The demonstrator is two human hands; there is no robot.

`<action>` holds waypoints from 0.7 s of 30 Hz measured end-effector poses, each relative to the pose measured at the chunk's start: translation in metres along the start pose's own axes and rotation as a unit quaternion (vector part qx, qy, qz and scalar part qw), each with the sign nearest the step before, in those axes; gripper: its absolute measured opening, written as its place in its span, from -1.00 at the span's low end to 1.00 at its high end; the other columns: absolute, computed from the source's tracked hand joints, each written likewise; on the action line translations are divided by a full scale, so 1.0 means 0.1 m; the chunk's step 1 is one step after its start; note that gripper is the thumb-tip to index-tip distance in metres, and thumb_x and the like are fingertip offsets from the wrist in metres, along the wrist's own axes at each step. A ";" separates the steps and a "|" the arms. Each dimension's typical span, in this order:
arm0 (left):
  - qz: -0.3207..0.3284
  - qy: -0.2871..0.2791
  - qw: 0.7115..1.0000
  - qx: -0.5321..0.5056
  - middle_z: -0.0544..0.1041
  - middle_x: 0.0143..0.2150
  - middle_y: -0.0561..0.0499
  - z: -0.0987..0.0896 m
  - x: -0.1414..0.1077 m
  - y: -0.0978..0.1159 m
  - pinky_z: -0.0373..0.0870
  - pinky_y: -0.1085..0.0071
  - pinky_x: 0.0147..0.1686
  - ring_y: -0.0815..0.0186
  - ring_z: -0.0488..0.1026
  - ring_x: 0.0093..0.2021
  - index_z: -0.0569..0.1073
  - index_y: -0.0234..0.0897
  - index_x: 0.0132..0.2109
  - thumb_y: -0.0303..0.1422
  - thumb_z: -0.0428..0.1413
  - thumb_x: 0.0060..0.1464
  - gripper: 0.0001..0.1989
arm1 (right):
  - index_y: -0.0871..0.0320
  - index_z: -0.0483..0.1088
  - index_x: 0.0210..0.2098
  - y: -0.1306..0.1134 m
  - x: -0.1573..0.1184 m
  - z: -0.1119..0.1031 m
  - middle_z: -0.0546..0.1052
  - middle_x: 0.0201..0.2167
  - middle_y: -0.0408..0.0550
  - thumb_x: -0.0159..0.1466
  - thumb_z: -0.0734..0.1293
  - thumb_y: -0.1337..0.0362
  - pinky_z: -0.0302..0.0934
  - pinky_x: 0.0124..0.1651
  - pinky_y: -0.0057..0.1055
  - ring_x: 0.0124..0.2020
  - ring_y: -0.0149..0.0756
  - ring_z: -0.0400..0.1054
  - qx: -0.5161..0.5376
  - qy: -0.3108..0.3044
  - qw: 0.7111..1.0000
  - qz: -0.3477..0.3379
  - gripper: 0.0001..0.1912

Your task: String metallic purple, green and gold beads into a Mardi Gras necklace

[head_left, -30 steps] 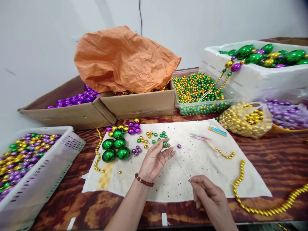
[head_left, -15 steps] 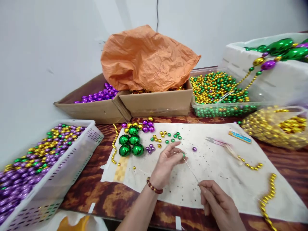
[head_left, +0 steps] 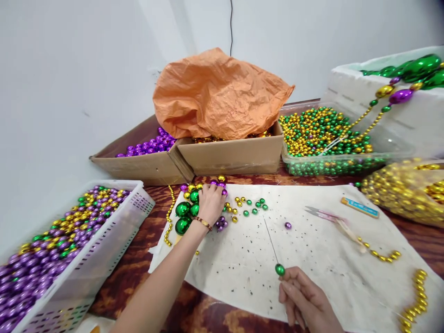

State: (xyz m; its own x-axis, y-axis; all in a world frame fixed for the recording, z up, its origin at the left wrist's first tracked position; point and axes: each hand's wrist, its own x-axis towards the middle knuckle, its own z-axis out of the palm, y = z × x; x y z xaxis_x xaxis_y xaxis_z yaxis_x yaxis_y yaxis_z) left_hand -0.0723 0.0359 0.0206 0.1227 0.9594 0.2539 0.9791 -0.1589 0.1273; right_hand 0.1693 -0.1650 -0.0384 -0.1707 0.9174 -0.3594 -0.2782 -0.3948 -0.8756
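My right hand [head_left: 305, 296] is closed in a pinch on a long thin needle [head_left: 271, 240], which points up and away. A shiny green bead [head_left: 279, 269] is threaded on it, just above my fingertips. My left hand [head_left: 211, 203], wearing a beaded bracelet, reaches over a cluster of beads at the cloth's far left. Its fingers bend down by the purple beads [head_left: 222, 185]; the fingertips are hidden. Large green balls [head_left: 183, 225] lie beside its wrist. Small green beads [head_left: 260, 203], gold beads [head_left: 237, 200] and purple beads [head_left: 221, 224] lie to its right.
Thread snips [head_left: 324, 214], a blue-and-orange packet [head_left: 360, 207] and gold bead strands [head_left: 414, 300] lie on the white cloth [head_left: 243, 263]. Around it stand a white basket [head_left: 114, 245], cardboard boxes [head_left: 229, 157], a clear bin [head_left: 333, 164] and a bag of gold beads [head_left: 398, 192].
My left hand has moved from the needle's tip to the far-left bead cluster. The green bead now sits lower on the needle, close to my right fingers. The view has shifted slightly.
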 end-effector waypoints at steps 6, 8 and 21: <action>0.028 -0.018 0.999 0.013 0.39 -0.07 -0.20 0.13 0.09 0.00 0.07 0.04 -0.01 -0.02 0.18 0.02 0.44 -0.25 -0.10 -0.46 0.08 0.07 -0.78 | 0.17 0.33 -0.34 0.04 0.01 0.01 0.40 -0.54 -0.17 0.20 0.33 -0.09 -0.08 -0.63 -0.56 -0.70 -0.54 0.15 0.027 0.010 1.000 0.004 -0.58; 0.039 -0.025 0.999 0.000 0.40 -0.07 -0.19 0.14 0.10 -0.02 0.08 0.04 -0.01 -0.01 0.20 0.01 0.45 -0.25 -0.10 -0.50 0.09 0.04 -0.76 | 0.17 0.33 -0.35 0.06 0.02 0.00 0.41 -0.53 -0.18 0.22 0.32 -0.07 -0.08 -0.62 -0.57 -0.70 -0.54 0.16 0.026 0.002 1.000 0.003 -0.61; -0.096 -0.045 0.762 -0.639 0.50 -0.09 -0.06 -0.27 -0.43 0.62 0.37 0.41 -0.28 0.33 0.44 -0.29 0.47 -0.18 0.05 -0.29 0.15 0.10 -0.66 | 0.17 0.33 -0.29 0.00 0.02 0.06 0.43 -0.52 -0.14 0.31 0.22 -0.04 0.05 -0.53 -0.50 -0.66 -0.46 0.24 -0.032 0.002 0.998 -0.061 -0.63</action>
State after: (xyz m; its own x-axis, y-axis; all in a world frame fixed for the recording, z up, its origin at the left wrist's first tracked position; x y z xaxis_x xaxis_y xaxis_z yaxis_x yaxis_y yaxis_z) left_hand -0.0210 -0.0211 0.0432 0.0646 0.9965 0.0532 0.0291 -0.0552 0.9981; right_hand 0.1636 -0.1630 -0.0372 -0.1357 0.9588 -0.2494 -0.2359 -0.2758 -0.9318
